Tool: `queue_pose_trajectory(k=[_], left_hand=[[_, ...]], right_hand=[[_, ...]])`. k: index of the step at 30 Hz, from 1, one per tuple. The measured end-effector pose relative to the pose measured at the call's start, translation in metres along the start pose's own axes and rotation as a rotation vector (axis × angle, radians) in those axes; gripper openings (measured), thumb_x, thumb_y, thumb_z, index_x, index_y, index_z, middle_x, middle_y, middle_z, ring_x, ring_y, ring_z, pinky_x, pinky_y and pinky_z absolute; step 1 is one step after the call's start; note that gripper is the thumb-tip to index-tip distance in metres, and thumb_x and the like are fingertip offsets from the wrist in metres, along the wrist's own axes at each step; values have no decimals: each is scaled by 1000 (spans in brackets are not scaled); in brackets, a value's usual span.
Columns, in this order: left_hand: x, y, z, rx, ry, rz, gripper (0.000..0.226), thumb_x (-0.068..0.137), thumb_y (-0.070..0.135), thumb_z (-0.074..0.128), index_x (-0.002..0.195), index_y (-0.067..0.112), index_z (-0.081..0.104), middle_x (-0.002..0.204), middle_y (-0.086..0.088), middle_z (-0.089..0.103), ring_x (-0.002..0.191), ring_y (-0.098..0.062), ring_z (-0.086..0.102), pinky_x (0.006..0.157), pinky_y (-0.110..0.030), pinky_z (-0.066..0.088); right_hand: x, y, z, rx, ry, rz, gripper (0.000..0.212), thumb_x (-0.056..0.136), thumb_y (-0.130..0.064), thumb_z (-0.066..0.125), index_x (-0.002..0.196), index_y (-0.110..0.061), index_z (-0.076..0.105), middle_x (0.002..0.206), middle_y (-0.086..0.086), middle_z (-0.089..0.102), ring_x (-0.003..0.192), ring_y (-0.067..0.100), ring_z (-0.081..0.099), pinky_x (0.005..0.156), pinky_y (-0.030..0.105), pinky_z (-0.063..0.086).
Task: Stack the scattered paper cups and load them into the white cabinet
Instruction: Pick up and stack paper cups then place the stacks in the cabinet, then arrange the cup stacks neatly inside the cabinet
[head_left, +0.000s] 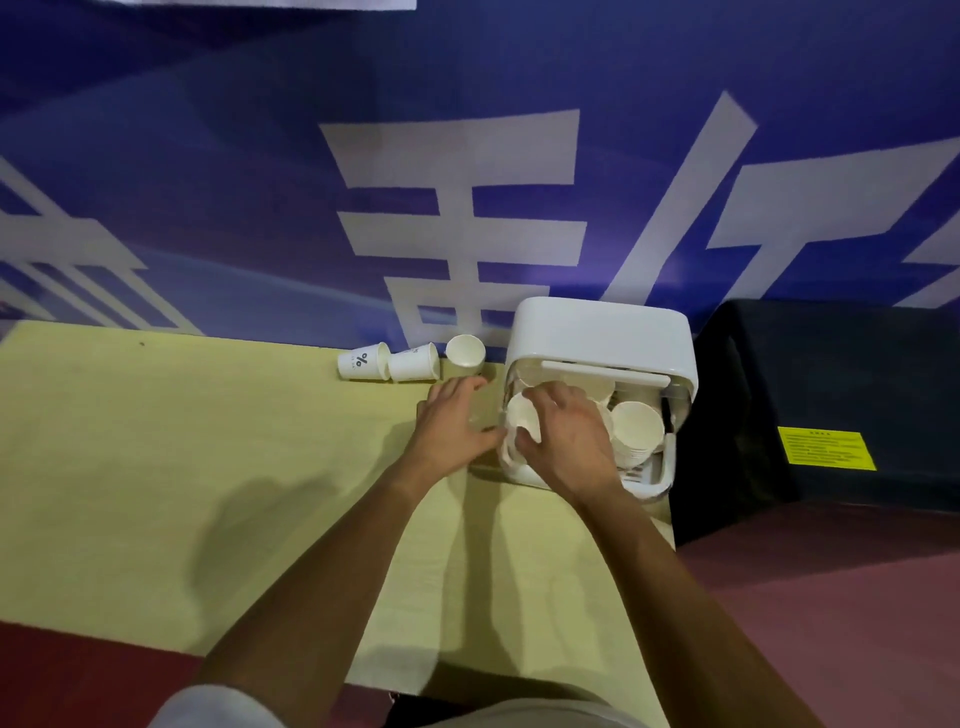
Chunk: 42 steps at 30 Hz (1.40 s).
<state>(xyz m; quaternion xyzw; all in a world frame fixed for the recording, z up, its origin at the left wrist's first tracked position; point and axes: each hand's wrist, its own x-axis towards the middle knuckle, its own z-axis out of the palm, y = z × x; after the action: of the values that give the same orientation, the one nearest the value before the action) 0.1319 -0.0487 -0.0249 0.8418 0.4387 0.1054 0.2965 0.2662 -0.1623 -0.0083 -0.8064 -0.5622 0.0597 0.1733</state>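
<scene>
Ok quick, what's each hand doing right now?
Left hand: open, resting beside the white cabinet.
Right hand: gripping a paper cup at its opening.

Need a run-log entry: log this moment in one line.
loading | right hand grips cup at white cabinet opening | left hand rests on table | three cups by wall

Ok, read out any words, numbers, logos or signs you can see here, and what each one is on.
"%": on the leftmost paper cup, lying on its side; the print under it is too small to read.
Second paper cup: marks near its rim, unreadable.
Yellow label on the black bin: lines of text, too blurred to read.
Blue wall banner: large white characters, cut off, not surely readable.
</scene>
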Motion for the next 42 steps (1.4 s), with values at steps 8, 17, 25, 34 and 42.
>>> queue_pose_trajectory(k=[8,17,25,34,42], left_hand=[[5,-94,-71,177,-37,-64,75,78,48,73,141,25,42,144,3,44,134,-21,35,105,-40,31],[51,-174,-114,249,-86,-92,77,79,44,72,145,23,39,148,2,42,136,-21,34,106,-38,30],[102,-218,-97,268,-147,-95,77,75,42,71,144,24,40,148,3,41,137,-21,33,107,-40,30],[157,-254,-68,301,-136,-71,90,71,36,79,147,23,33,154,1,34,141,-22,31,109,-41,30],[173,-268,-47,313,-97,-74,77,69,15,73,138,28,40,140,5,48,129,-20,41,99,-38,31]], right_hand=[[59,-78,31,-68,-141,-115,56,89,-41,63,138,-18,49,137,6,54,124,28,48,105,40,40],[120,-132,90,-165,-246,-106,55,89,-43,61,136,-17,50,134,7,56,118,28,51,99,41,42],[173,-135,144,-187,-364,-97,58,89,-41,60,139,-15,47,137,10,52,121,32,46,98,42,38],[226,-119,200,-231,-279,-119,56,74,-30,75,124,-11,59,126,12,58,115,37,49,93,48,40],[231,-101,225,-275,-268,-59,56,68,-20,78,119,-9,59,116,16,54,106,38,51,92,51,40]])
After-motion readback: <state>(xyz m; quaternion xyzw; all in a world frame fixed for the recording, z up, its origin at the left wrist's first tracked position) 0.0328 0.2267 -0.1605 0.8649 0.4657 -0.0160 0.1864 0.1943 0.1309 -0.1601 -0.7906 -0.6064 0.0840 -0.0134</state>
